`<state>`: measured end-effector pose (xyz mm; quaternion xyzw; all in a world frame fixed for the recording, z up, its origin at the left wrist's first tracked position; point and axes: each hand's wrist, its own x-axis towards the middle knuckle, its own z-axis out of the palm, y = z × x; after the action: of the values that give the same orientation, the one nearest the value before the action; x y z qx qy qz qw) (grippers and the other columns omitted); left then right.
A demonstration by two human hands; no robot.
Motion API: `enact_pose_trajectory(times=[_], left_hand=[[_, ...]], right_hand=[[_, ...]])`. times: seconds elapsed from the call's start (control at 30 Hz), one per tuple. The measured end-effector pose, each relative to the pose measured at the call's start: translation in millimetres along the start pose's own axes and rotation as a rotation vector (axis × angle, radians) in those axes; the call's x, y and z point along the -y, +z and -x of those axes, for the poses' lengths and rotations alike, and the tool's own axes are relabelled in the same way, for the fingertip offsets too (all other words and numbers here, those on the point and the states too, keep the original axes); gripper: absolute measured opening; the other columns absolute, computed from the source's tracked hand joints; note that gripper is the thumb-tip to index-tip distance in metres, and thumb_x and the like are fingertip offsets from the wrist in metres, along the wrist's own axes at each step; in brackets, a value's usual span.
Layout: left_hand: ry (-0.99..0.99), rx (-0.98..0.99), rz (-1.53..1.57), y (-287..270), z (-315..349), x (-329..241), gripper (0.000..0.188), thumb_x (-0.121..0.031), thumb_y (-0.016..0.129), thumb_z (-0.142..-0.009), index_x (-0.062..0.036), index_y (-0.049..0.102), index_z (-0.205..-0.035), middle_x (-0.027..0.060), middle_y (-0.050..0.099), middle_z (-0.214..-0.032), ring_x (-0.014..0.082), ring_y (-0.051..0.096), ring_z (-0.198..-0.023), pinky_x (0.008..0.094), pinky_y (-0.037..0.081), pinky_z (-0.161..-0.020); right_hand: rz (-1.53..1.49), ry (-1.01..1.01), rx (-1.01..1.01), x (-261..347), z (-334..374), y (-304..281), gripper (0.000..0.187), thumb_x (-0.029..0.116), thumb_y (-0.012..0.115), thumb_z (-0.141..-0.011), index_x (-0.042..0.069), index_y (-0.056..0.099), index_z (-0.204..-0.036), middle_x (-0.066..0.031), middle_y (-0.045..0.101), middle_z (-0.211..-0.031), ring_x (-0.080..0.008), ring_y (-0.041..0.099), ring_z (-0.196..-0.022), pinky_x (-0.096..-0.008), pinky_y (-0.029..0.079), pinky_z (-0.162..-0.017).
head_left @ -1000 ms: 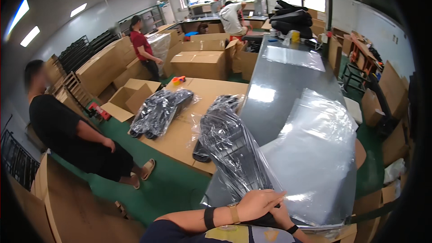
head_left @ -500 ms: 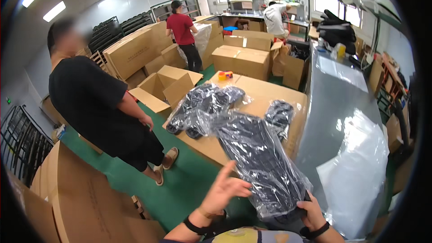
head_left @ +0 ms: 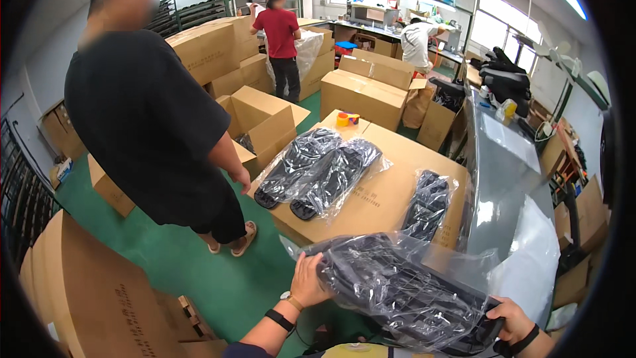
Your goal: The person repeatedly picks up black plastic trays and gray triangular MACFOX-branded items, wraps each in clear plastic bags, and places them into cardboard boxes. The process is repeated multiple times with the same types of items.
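A long black, ribbed panel in a clear plastic bag (head_left: pixel 404 288) lies across in front of me, held between both hands. My left hand (head_left: pixel 308 283) is closed on its left end, fingers over the wrapped edge. At the right end, my right hand (head_left: pixel 513 319) grips a black part near the bag's edge. Beyond it, a big cardboard box (head_left: pixel 391 166) carries two similar bagged black pieces (head_left: pixel 298 166) (head_left: pixel 341 176) on its left side. A smaller bagged black piece (head_left: pixel 427 202) sits on its right side. The exact kind of these pieces cannot be made out.
A tape dispenser (head_left: pixel 346 119) rests on the box's far end. Left stands a person in black (head_left: pixel 146 113) beside an open carton (head_left: pixel 268 119). Right runs a grey bench (head_left: pixel 497 179) with clear plastic sheets (head_left: pixel 527 252). Two other people stand further back among cartons.
The bagged panel has swung from steeply slanted to nearly level, closer to me. My left hand, free and spread before, now grips its left end. The person in black appears nearer.
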<state>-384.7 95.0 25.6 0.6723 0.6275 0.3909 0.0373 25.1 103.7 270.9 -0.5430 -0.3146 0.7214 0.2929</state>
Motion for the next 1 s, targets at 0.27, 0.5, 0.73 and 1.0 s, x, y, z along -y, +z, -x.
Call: enact_pose_trajectory(times=[0.27, 0.5, 0.73, 1.0], left_hand=[[0.037, -0.181, 0.374, -21, -62, -74, 0.112, -0.038, 0.092, -0.046, -0.0009, 0.026, -0.128, 0.0182, 0.042, -0.118, 0.0313, 0.046, -0.111, 0.0403, 0.040, -0.096], [-0.162, 0.008, 0.662, 16, -95, -125, 0.108, -0.030, 0.092, -0.051, -0.0014, 0.022, -0.129, 0.0159, 0.037, -0.125, 0.0234, 0.039, -0.119, 0.0388, 0.034, -0.102], [-0.337, -0.080, 0.219, 9, -92, -115, 0.111, -0.040, 0.090, -0.052, 0.0012, 0.024, -0.132, 0.0191, 0.038, -0.121, 0.0293, 0.049, -0.109, 0.0381, 0.043, -0.094], [-0.359, 0.259, -0.116, 3, -148, 24, 0.124, -0.048, 0.086, -0.052, -0.0068, 0.015, -0.145, 0.0222, 0.041, -0.120, 0.0379, 0.048, -0.108, 0.0409, 0.046, -0.090]], right_hand=[[0.041, -0.835, 0.005, 56, -37, -67, 0.050, 0.024, 0.063, -0.079, -0.006, 0.055, -0.119, -0.0157, 0.063, -0.111, -0.0291, 0.062, -0.101, -0.0395, 0.050, -0.090], [-0.341, -0.330, 0.385, -86, -295, -26, 0.039, 0.025, 0.058, -0.089, 0.002, 0.055, -0.121, -0.0092, 0.061, -0.116, -0.0245, 0.059, -0.106, -0.0386, 0.048, -0.092], [-0.335, -0.133, 0.703, -138, -343, 63, 0.033, 0.020, 0.055, -0.092, 0.004, 0.052, -0.122, -0.0083, 0.060, -0.118, -0.0253, 0.058, -0.107, -0.0427, 0.048, -0.092], [-0.045, 0.178, 0.470, -148, -434, 134, 0.069, 0.042, 0.066, -0.085, 0.014, 0.029, -0.135, -0.0098, 0.047, -0.125, -0.0278, 0.051, -0.112, -0.0471, 0.043, -0.092]])
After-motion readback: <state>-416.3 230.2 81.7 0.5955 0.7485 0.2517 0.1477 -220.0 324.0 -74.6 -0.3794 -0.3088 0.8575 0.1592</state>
